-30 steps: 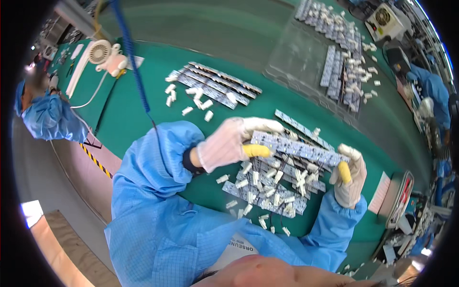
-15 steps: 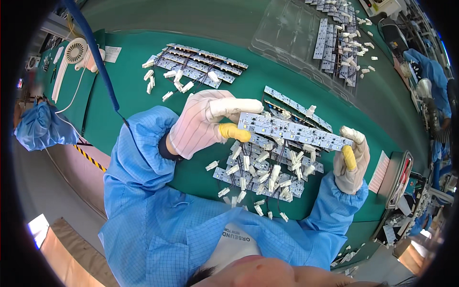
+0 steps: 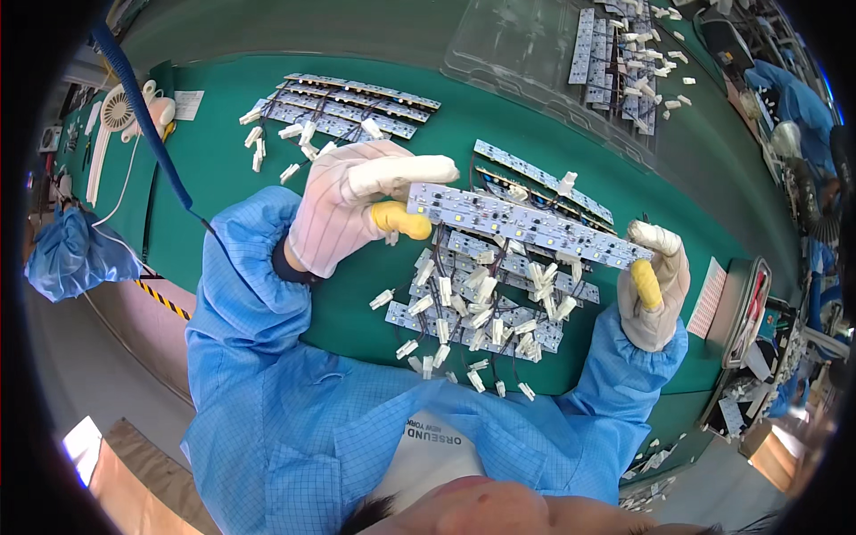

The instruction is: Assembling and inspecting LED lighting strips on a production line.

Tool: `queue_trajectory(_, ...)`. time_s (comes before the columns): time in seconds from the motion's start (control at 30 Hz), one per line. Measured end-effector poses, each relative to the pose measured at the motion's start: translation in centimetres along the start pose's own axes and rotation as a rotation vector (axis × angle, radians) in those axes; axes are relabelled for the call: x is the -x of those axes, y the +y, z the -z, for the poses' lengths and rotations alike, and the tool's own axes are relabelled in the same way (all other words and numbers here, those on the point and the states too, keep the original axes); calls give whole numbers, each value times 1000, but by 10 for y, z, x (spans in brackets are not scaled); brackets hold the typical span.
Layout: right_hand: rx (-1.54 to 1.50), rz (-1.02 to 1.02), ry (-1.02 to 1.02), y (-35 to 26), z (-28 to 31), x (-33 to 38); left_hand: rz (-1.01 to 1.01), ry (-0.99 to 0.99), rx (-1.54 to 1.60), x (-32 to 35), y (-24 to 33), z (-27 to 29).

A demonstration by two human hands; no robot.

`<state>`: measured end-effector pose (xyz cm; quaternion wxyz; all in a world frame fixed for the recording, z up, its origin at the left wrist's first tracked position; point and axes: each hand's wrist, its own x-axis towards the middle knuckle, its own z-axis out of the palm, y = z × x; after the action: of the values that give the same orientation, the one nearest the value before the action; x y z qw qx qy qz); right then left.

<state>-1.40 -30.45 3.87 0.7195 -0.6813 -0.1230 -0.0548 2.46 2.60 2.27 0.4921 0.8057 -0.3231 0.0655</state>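
Note:
Both my hands, in striped pale gloves with yellow thumb covers and white finger covers, hold one long LED circuit board point(image 3: 526, 223) by its two ends. My left hand point(image 3: 361, 201) pinches the left end between thumb and fingers; my right hand point(image 3: 655, 281) grips the right end. The board is raised over the table, its component side showing and its right end lower in the picture. Below it lies a pile of similar LED boards point(image 3: 517, 328) with dark wires and white plug connectors point(image 3: 443, 290). The board hides part of this pile.
Another stack of LED boards point(image 3: 348, 102) lies at the far left of the green mat point(image 3: 223, 85). A clear plastic tray point(image 3: 517, 53) and more boards point(image 3: 615, 62) are at the back right. A white fan point(image 3: 118, 109), a blue hose point(image 3: 147, 116) and a metal box point(image 3: 742, 312) stand around.
My left hand and the board's left end have shifted left. The right hand stays at the board's other end. The whole view has also shifted slightly.

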Motion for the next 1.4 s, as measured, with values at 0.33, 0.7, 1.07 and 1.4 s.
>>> queue_trajectory(0.33, -92, -175, -80, -7, 0, 3, 8, 9, 81, 1, -6, 1)
queue_trajectory(0.7, -52, -64, -58, -7, 1, 5, -57, 74, 187, -2, -5, -6)
queue_trajectory(1.07, -84, -126, -102, -13, 1, 4, 22, 31, 92, -2, 1, -3)
queue_trajectory(1.4, -91, -199, -5, -19, -9, 7, 23, 89, 60, -5, 2, -8)
